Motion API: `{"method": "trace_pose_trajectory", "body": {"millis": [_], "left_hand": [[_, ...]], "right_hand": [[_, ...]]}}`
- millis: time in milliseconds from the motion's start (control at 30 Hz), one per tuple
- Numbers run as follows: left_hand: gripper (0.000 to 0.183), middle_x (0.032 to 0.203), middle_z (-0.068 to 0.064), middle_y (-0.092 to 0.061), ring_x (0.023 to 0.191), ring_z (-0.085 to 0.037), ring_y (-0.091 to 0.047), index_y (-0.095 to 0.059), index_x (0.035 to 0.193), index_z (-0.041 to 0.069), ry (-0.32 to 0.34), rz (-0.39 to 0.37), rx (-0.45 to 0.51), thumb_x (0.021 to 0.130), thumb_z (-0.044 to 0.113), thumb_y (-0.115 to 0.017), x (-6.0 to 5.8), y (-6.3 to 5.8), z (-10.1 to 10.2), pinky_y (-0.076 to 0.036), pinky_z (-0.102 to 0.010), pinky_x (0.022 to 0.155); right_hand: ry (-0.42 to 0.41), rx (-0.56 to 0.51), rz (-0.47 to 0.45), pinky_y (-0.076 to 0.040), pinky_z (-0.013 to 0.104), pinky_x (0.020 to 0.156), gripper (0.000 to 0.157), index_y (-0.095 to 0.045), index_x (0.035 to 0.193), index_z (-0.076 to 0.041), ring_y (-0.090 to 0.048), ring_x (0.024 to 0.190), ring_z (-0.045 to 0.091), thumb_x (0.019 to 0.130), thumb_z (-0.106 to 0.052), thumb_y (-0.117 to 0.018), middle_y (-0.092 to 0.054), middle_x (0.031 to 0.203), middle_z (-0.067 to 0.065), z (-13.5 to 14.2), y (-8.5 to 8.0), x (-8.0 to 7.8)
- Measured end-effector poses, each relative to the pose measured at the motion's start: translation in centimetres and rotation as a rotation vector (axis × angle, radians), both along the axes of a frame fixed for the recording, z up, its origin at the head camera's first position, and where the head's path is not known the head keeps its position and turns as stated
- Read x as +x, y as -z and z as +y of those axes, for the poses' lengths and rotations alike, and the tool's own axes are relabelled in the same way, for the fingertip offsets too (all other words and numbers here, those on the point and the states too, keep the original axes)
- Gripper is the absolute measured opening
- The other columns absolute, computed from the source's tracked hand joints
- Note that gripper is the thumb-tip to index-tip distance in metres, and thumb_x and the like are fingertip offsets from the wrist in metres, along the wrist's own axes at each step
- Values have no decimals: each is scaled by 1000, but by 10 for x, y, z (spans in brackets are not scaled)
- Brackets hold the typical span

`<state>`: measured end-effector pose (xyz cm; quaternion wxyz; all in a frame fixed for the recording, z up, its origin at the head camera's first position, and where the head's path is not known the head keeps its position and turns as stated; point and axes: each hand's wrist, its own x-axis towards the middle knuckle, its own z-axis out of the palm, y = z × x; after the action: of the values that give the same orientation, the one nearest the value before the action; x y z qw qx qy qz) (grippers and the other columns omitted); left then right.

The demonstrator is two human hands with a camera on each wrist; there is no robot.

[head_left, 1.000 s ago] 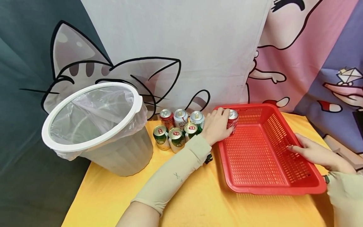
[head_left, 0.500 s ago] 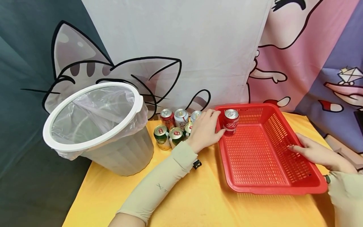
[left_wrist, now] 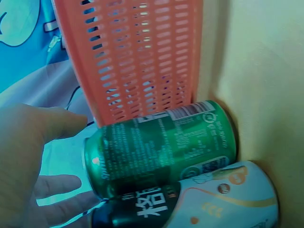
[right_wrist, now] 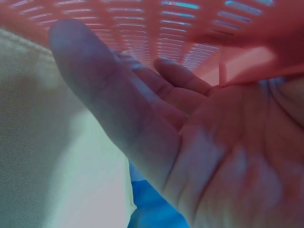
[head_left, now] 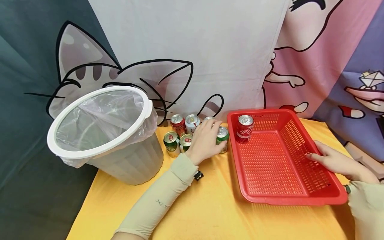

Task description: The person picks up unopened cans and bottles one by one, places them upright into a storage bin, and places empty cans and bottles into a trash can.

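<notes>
My left hand [head_left: 204, 141] is over the group of drink cans, thumb and fingers spread. Its thumb is beside a green can [head_left: 222, 137] at the group's right end. In the left wrist view the fingers are near the tops of the green can [left_wrist: 161, 147] and a dark green and white can [left_wrist: 228, 199]. A red soda can [head_left: 244, 129] stands upright in the back left corner of the red plastic basket [head_left: 271, 166]. My right hand [head_left: 339, 161] grips the basket's right rim, thumb over the inner side; its other fingers are mostly hidden in the head view.
Left of the cans stands a grey waste bin [head_left: 129, 160] with a clear liner and white rim. Other upright cans include a red one [head_left: 178, 125], a pale blue one [head_left: 192, 124] and a green and gold one [head_left: 172, 144]. Yellow cloth [head_left: 204, 206] covers the table.
My left hand has let go of the red soda can in the basket's corner and moved left over the grouped cans, uncovering the green can. My right hand stays on the basket.
</notes>
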<state>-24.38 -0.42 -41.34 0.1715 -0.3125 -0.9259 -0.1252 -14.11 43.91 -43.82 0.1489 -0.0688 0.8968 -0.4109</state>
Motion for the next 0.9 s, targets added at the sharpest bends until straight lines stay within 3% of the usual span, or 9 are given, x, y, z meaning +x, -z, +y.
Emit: {"method": "trace_pose_trajectory", "body": {"millis": [267, 533, 733, 900], "left_hand": [[74, 134, -3, -61, 128, -24, -52, -53, 145, 16, -12, 25, -109, 84, 53, -74, -4, 9, 3, -46, -41, 107], [79, 140, -3, -59, 133, -24, -49, -50, 148, 18, -32, 25, -167, 82, 52, -79, -5, 15, 4, -43, -44, 110], [80, 137, -2, -59, 134, -23, -48, -53, 145, 17, -15, 51, -146, 79, 51, -83, -2, 17, 3, -42, -48, 114], [73, 128, -1, -57, 123, -22, -52, -57, 135, 17, 25, 58, -108, 74, 46, -87, 6, 18, 1, -45, -43, 109]], "right_hand": [[13, 33, 15, -60, 30, 65, 49, -30, 147, 8, -70, 74, 17, 108, -13, -51, -64, 104, -6, -1, 0, 0], [19, 33, -7, -61, 31, 66, 50, -29, 148, 8, -72, 76, 17, 108, -14, -50, -65, 108, 2, -3, -1, 0], [16, 46, 7, -60, 30, 67, 50, -30, 147, 8, -71, 77, 15, 108, -14, -50, -64, 109, 4, -5, -2, 0], [18, 46, -5, -60, 30, 67, 52, -28, 148, 8, -71, 77, 16, 108, -15, -50, -63, 112, 8, -4, -2, 0]]}}
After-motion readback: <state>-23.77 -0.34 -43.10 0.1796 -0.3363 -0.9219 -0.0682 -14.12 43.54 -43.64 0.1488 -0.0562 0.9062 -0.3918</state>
